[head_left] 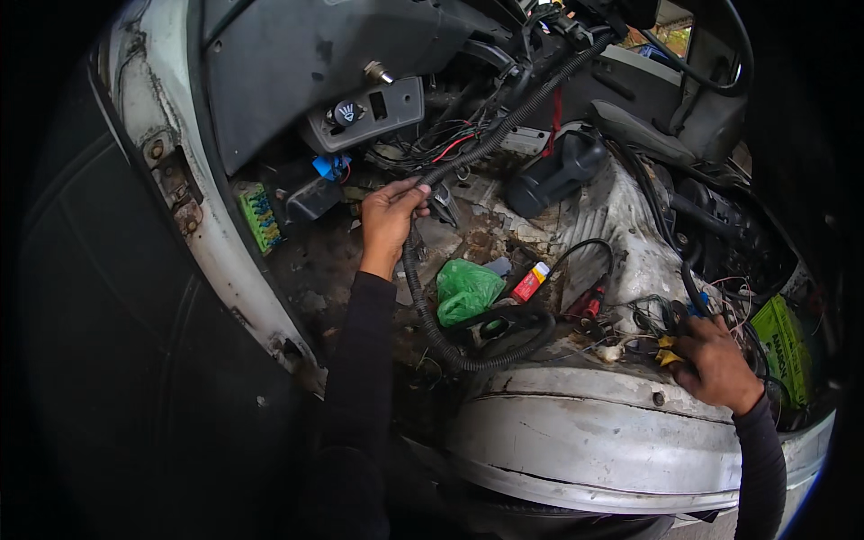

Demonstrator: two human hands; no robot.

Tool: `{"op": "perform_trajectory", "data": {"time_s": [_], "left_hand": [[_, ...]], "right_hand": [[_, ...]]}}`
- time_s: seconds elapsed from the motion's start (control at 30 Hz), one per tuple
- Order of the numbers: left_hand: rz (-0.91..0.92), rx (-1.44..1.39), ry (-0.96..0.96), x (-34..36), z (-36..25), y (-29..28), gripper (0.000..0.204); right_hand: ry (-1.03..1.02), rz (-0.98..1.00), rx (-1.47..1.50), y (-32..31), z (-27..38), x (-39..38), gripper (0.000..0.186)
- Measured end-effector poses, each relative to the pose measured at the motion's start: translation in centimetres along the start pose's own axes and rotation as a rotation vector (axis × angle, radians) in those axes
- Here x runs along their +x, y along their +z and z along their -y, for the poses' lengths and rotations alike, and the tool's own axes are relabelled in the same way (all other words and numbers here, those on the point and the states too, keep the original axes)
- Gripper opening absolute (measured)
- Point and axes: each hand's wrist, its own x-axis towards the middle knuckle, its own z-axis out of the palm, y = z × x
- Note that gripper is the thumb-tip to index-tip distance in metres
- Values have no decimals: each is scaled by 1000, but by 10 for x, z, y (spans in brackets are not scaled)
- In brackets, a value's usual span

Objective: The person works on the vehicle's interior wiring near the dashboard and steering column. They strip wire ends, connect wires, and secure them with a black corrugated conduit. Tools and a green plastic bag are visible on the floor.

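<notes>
My left hand (392, 216) is closed on a black corrugated conduit (423, 319), which runs from the dashboard down into a loop on the dirty vehicle floor. Beside the loop lie a green plastic bag (468, 290) and a small red, white and yellow item (531, 281). My right hand (715, 364) is at the right, fingers curled among thin wires (648, 315) and dark cables, next to a yellow object (668, 351); what its fingers hold is hidden.
A dashboard (306, 49) with dangling wires spans the top. A green fuse board (261, 216) sits by the white door frame (234, 261) at left. A black steering-column piece (549, 175) stands at centre. A bright green battery (778, 346) is at right. A white metal step (585, 432) crosses the front.
</notes>
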Motion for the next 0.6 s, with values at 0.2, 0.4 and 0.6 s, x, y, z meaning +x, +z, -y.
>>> {"op": "perform_trajectory", "data": {"time_s": [0.2,0.4,0.6], "left_hand": [[4,-22,15,-3,-2,4,30],[-31,-3,64,-27,-2,14,31],[0,19,55,-58,-12,24,32]], "right_hand": [[119,-557,-24,2,-2,-15,28],[284,-334,869,-18,39,45,30],[21,-32,816,26,120,187,34]]}}
